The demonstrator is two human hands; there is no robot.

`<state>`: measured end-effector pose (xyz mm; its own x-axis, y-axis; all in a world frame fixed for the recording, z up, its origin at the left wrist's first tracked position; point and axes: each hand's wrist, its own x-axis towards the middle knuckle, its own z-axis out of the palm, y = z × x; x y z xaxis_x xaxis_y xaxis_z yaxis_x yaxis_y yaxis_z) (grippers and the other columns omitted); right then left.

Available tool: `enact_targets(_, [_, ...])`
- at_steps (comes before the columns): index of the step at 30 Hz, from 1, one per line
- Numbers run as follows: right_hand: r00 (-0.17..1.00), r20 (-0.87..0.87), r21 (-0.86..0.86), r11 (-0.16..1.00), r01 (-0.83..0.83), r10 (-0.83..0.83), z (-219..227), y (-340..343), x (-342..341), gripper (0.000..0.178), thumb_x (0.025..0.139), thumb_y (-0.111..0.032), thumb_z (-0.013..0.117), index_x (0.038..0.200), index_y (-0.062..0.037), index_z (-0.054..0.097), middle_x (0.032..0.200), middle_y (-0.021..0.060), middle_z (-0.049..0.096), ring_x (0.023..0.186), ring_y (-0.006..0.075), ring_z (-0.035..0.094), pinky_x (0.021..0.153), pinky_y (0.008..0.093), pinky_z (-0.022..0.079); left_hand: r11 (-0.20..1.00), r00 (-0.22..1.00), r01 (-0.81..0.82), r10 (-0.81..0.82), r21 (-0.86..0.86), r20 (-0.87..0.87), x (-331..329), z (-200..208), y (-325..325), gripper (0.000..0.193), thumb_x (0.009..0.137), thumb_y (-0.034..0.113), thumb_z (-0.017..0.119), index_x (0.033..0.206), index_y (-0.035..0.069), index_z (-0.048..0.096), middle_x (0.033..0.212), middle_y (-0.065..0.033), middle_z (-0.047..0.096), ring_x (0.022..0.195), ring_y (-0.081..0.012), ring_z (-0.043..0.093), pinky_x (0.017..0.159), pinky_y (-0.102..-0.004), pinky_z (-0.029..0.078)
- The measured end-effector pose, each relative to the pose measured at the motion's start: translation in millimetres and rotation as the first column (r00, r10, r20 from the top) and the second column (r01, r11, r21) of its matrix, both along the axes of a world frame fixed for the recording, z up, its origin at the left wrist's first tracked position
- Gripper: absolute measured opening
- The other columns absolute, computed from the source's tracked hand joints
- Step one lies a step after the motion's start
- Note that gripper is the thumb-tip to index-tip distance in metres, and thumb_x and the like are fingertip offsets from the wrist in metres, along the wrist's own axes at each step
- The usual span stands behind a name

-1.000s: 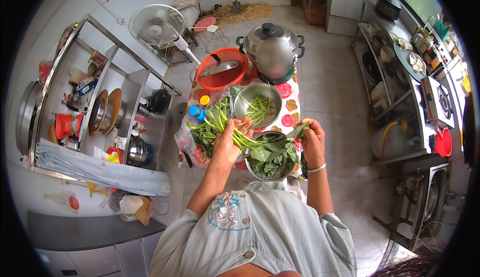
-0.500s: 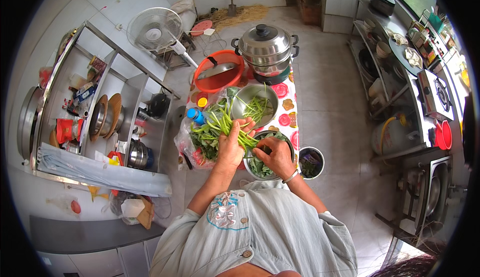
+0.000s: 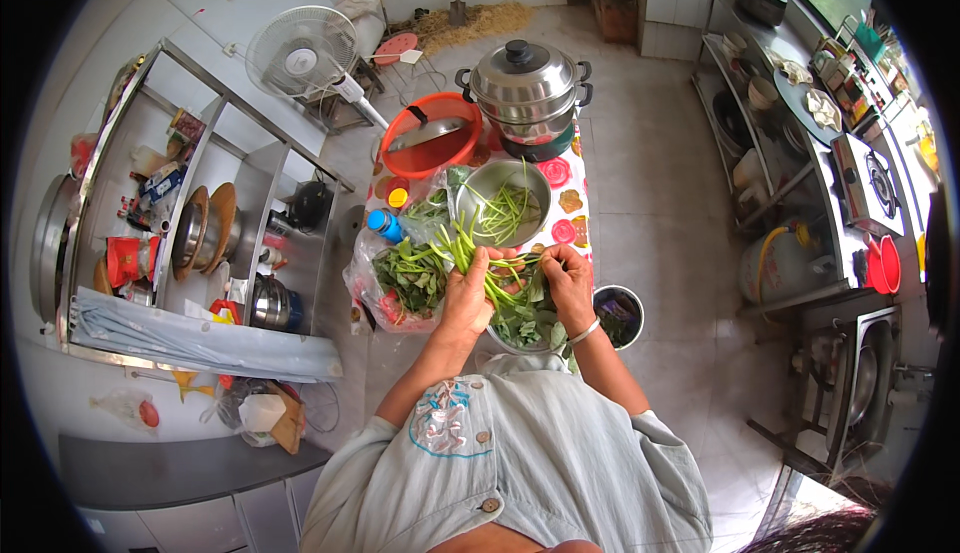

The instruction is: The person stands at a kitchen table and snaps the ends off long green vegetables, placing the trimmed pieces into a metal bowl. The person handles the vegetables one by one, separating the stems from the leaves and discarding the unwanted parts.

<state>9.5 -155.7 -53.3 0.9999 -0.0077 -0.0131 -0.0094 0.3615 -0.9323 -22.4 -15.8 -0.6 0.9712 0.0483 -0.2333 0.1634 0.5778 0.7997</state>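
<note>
My left hand (image 3: 468, 298) is closed around a bunch of leafy greens (image 3: 464, 249), its pale green stems pointing up and away from me. Beside it, my right hand (image 3: 569, 288) has its thumb and fingers pinched together on a green stem, partly hidden by the fingers. Under both hands sits a bowl of torn leaves (image 3: 522, 331), its rim mostly covered. Just beyond is a steel bowl (image 3: 543, 195) with bare stems (image 3: 505, 215) in it. To the left, more greens lie on a clear plastic bag (image 3: 362, 283).
A steel steamer pot (image 3: 522, 88) and an orange basin (image 3: 420, 161) holding a metal lid stand at the table's far end. Blue-capped (image 3: 383, 224) and yellow-capped (image 3: 397, 198) bottles stand left. A small pail (image 3: 640, 318) stands right. A fan (image 3: 302, 58) and shelves flank the table.
My right hand has moved up and slightly right from over the leaf bowl, its fingers now pinched at a stem. My left hand still grips the bunch. The whole view has shifted slightly.
</note>
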Motion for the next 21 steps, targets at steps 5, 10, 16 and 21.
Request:
enact_targets(5, [0.889, 0.317, -0.366, 0.822, 0.436, -0.331, -11.8, -25.6, 19.2, 0.006, 0.077, -0.001, 0.05, 0.073, -0.0011, 0.054, 0.057, 0.0023, 0.051, 0.051, 0.0068, 0.044, 0.046, 0.024, 0.036, 0.995, 0.996, -0.089, 0.088, -0.036, -0.01, 3.4, -4.1, 2.8, 0.025, 0.09, 0.03, 0.049, 0.088, 0.006, 0.051, 0.098, -0.0142, 0.059, 0.083, -0.0263, 0.062, 0.066, -0.0425, 0.055])
enact_targets(10, [0.983, 0.088, -0.115, 0.978, 0.174, -0.164, 20.1, -66.8, 14.4, 0.01, 0.083, -0.004, 0.05, 0.077, -0.0024, 0.057, 0.063, -0.0034, 0.053, 0.053, 0.0032, 0.044, 0.047, 0.0189, 0.036, 0.973, 0.972, -0.231, 0.232, -0.028, 0.031, 10.0, 2.7, 27.2, 0.025, 0.09, 0.031, 0.05, 0.091, 0.007, 0.052, 0.104, -0.0141, 0.056, 0.094, -0.0291, 0.058, 0.076, -0.0487, 0.051])
enact_targets(16, [0.869, 0.433, -0.622, 0.777, 0.096, 0.239, 41.4, -14.7, -20.9, 0.017, 0.07, -0.008, 0.069, 0.085, -0.0052, 0.061, 0.07, 0.0076, 0.057, 0.054, 0.0179, 0.055, 0.049, 0.028, 0.043, 0.972, 0.973, -0.229, 0.231, -0.043, 0.029, 15.6, 5.2, 23.2, 0.025, 0.09, 0.03, 0.05, 0.094, 0.005, 0.051, 0.103, -0.0145, 0.056, 0.096, -0.0295, 0.057, 0.079, -0.049, 0.049])
enact_targets(21, [0.788, 0.573, -0.7, 0.634, 0.328, 0.226, 33.9, 8.1, -17.7, 0.013, 0.072, -0.009, 0.063, 0.083, -0.0067, 0.057, 0.075, 0.0082, 0.052, 0.057, 0.0277, 0.056, 0.048, 0.0365, 0.045, 0.983, 0.985, -0.173, 0.173, -0.055, 0.012, 14.3, 2.8, 21.3, 0.026, 0.091, 0.03, 0.049, 0.093, 0.004, 0.051, 0.101, -0.0152, 0.057, 0.095, -0.0289, 0.058, 0.076, -0.0466, 0.05])
